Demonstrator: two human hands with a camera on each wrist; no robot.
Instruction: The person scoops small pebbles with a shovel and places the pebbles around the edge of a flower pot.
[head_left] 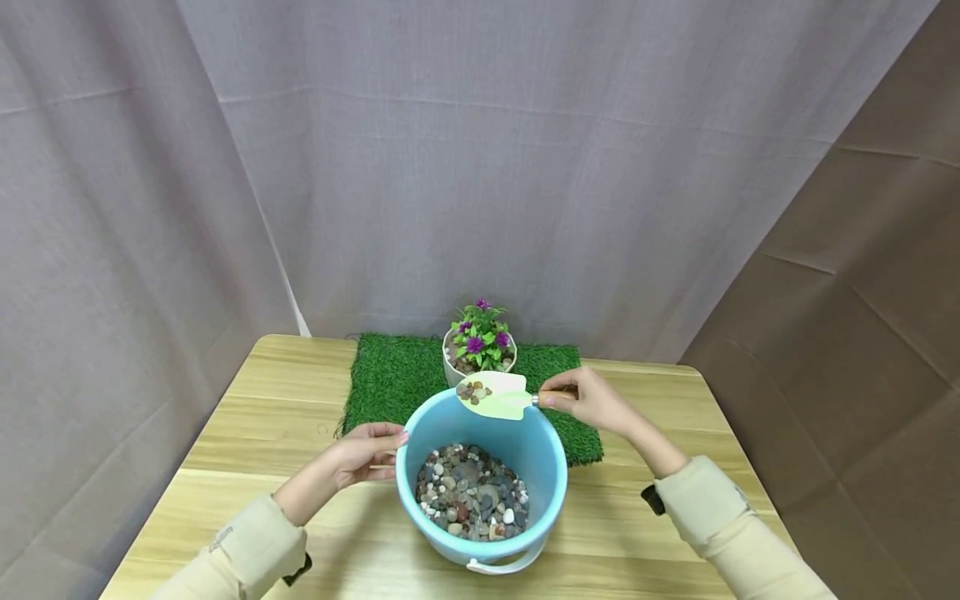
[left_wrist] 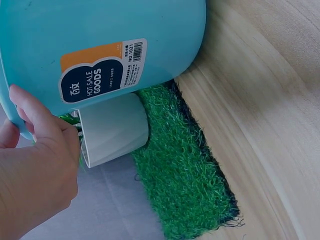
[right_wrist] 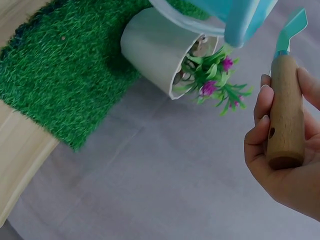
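Observation:
In the head view a light-blue bucket [head_left: 542, 460] stands on the table with a layer of mixed pebbles [head_left: 468, 492] at its bottom. My left hand [head_left: 362, 456] holds the bucket's left rim, thumb at the edge and fingers along the outside. My right hand [head_left: 592, 398] grips the wooden handle of a pale green trowel [head_left: 508, 403], its blade level above the bucket's far rim. A few small brown stones [head_left: 474, 392] lie at the blade's tip. Just behind, a white flowerpot [head_left: 452, 369] holds a purple-flowered plant [head_left: 480, 329] with pebbles around its stems.
A green artificial-grass mat [head_left: 390, 375] lies under the pot and reaches beneath the bucket's far side. The wooden table [head_left: 292, 400] meets grey curtains [head_left: 480, 183] at the back. A white bucket handle [head_left: 510, 567] hangs at the front. The left wrist view shows a label [left_wrist: 105, 70] on the bucket.

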